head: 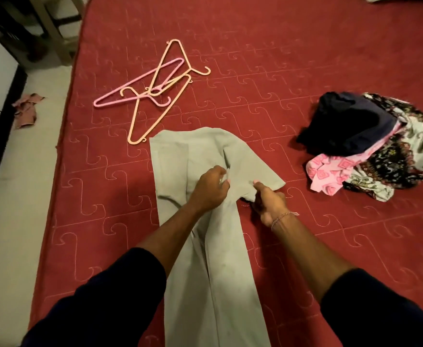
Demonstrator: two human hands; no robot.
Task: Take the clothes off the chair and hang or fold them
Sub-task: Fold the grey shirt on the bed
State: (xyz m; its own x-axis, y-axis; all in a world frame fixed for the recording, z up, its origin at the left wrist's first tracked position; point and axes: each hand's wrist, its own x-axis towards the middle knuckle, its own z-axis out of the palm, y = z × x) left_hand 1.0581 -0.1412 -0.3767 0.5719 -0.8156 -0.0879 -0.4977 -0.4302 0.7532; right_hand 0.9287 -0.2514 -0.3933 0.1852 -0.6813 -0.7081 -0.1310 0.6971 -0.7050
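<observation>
Near bed's front edge: grey trousers (213, 246) laid lengthwise on red quilted mattress (305, 71), legs toward the front edge, waist end farther in. On the trousers' upper part: left hand (211, 187), fingers curled, pinching a fold of grey cloth. Just beside it, right hand (270, 201), thumb on top, gripping the trousers' right edge; thin bracelet (283, 216) at that wrist. Toward bed's right edge, well apart from the trousers: heap of clothes (370, 144), dark, pink-patterned and floral pieces mixed. Beyond the trousers, nearer the left edge: pink and peach hangers (152, 91), tangled together. Off the left edge, on pale floor: crumpled pinkish cloth (26, 110).
</observation>
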